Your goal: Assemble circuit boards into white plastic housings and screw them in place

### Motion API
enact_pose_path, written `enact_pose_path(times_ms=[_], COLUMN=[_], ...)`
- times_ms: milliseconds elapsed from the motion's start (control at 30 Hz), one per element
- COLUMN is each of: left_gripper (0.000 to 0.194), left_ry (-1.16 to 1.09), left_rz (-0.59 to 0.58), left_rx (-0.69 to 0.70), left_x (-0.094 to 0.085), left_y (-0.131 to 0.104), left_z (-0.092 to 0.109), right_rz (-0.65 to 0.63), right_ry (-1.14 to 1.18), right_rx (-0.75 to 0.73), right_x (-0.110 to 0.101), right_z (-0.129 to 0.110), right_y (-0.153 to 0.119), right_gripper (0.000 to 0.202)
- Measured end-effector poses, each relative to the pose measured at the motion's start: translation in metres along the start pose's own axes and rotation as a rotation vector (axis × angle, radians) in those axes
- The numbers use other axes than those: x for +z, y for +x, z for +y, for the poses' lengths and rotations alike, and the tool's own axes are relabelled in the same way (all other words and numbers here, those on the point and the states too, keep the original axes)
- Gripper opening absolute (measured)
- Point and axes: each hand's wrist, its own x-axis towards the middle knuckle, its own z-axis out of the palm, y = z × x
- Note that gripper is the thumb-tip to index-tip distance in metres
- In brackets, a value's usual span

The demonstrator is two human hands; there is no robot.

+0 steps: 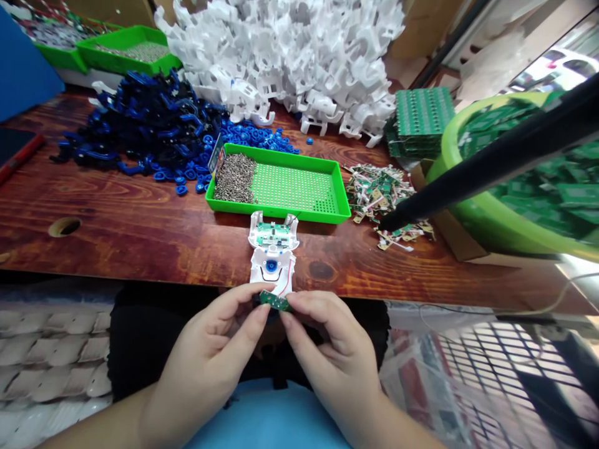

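Observation:
Between the fingertips of both hands is a small green circuit board (275, 302), held just off the table's front edge. My left hand (219, 343) pinches its left end and my right hand (327, 337) its right end. Just beyond them lies an opened white plastic housing (256, 262) with a blue round part (271, 266) in it. A thin red-and-white wire (288, 277) runs along the housing's right side toward the board. The housing's far part bears a larger green circuit board (274, 234). The undersides of my fingers are hidden.
A green tray (299, 215) of screws (235, 179) stands behind the housing. Beyond are white shells (290, 56), blue and black parts (150, 118), small wired boards (379, 190) and stacked green panels (423, 115). A black bar (496, 149) crosses before a yellow-green tub (491, 215) at right.

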Motion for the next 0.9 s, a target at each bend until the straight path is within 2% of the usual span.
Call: enact_pose_path(times_ms=[133, 267, 400, 533, 767, 900], left_gripper=[0.018, 0.029, 0.044, 0.058, 0.07, 0.064], left_ry=[0.002, 0.102, 0.197, 0.239, 0.354, 0.314], left_rz=[0.024, 0.043, 0.017, -0.099, -0.229, -0.253], left_rx=[0.055, 0.145, 0.367, 0.573, 0.71, 0.748], left_x=[0.0, -0.001, -0.005, -0.015, -0.032, -0.034], left_y=[-0.001, -0.005, -0.01, -0.013, -0.017, -0.017], left_z=[-0.002, -0.004, -0.006, -0.012, -0.023, -0.025], right_rz=[0.009, 0.039, 0.092, 0.224, 0.113, 0.066], right_ry=[0.02, 0.008, 0.067, 0.214, 0.089, 0.017], right_rx=[0.036, -0.045, -0.157, -0.191, -0.37, -0.471], right_x=[0.0, 0.0, 0.003, 0.008, -0.006, -0.015], right_z=[-0.002, -0.007, -0.01, -0.009, -0.003, 0.003], right_y=[0.001, 0.002, -0.003, -0.008, -0.01, -0.009], right_gripper=[0.025, 0.029, 0.044, 0.051, 0.042, 0.033])
